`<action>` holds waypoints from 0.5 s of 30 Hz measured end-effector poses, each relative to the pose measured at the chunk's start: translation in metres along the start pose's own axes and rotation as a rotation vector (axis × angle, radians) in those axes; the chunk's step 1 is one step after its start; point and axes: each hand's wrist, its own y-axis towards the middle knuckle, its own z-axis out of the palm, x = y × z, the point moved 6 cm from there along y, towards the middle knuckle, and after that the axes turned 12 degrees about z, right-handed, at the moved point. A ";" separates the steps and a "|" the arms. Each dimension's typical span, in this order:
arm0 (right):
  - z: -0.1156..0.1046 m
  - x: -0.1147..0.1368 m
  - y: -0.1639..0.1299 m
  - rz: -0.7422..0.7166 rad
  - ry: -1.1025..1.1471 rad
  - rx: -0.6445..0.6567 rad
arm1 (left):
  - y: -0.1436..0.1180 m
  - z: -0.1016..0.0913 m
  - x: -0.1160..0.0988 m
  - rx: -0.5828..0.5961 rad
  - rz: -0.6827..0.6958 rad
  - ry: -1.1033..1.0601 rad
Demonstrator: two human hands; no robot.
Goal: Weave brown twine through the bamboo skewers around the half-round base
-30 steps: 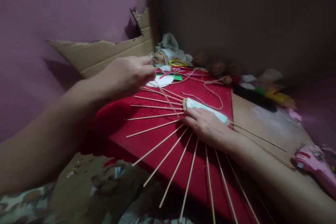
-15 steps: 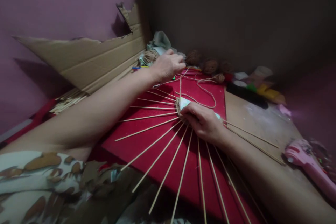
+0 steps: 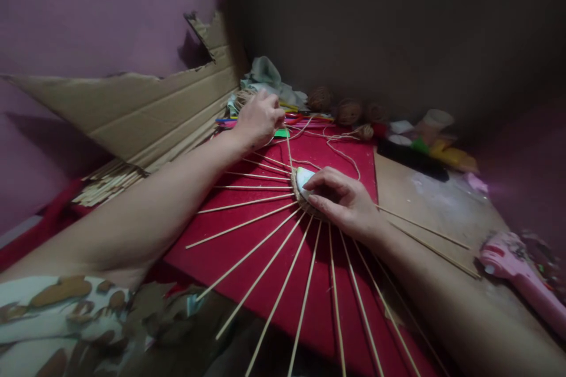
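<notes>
Several thin bamboo sticks (image 3: 247, 221) fan out from a small white oval base (image 3: 304, 178) wound with jute twine, lying on a red felt sheet (image 3: 265, 235). My right hand (image 3: 342, 200) presses down on that base. My left hand (image 3: 259, 119) is stretched to the far side of the sheet, its fingers pinched on a taut strand of jute twine (image 3: 289, 150) that runs back to the base. Loose twine (image 3: 342, 150) lies looped on the red felt beyond the base.
A torn cardboard sheet (image 3: 132, 112) leans on the pink wall at left, with a pile of spare sticks (image 3: 108, 182) below it. Balls of twine (image 3: 349, 111), cloth and craft bits crowd the back. A pink glue gun (image 3: 517, 274) lies at right.
My left hand has gone from above the sticks to the far edge of the red sheet, drawing the twine out. My right hand has stayed on the base, its fingers now curled over it.
</notes>
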 end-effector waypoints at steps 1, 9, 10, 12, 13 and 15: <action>-0.001 0.001 0.000 -0.014 -0.042 -0.027 | 0.000 -0.003 0.000 -0.021 -0.039 -0.019; 0.015 -0.008 0.006 0.158 -0.759 -0.039 | -0.003 -0.002 0.014 -0.096 -0.268 -0.492; 0.018 -0.007 0.008 0.148 -0.792 -0.008 | -0.002 -0.003 0.016 -0.094 -0.264 -0.500; 0.021 -0.004 0.011 0.105 -0.806 0.035 | 0.000 -0.008 0.018 -0.089 -0.240 -0.492; 0.022 -0.003 0.012 0.088 -0.802 0.047 | 0.000 -0.011 0.019 -0.089 -0.226 -0.495; 0.023 -0.002 0.017 0.077 -0.805 0.050 | -0.001 -0.016 0.024 -0.093 -0.217 -0.528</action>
